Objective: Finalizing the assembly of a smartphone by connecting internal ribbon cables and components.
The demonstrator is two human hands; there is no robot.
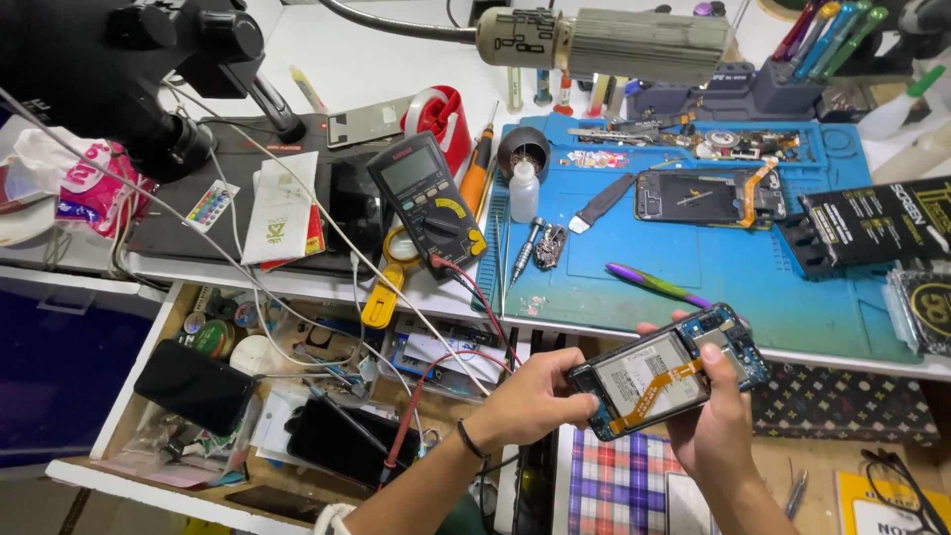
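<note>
Both my hands hold an opened smartphone (666, 373) with its back cover off, showing a white battery, an orange flex cable and blue circuit boards. My left hand (530, 398) grips its left end with the fingertips. My right hand (715, 421) cradles it from beneath, thumb resting on the right side. The phone hovers just in front of the workbench edge, below the blue repair mat (693, 272). A second opened phone (705, 196) lies on the mat farther back.
On the bench lie a black multimeter (428, 198) with red lead, a small white bottle (524, 191), a screwdriver (527, 248), a purple-green pry tool (654, 284) and black packets (872, 228). An open drawer (248, 396) at lower left holds phones and parts. A microscope (119, 69) overhangs the left.
</note>
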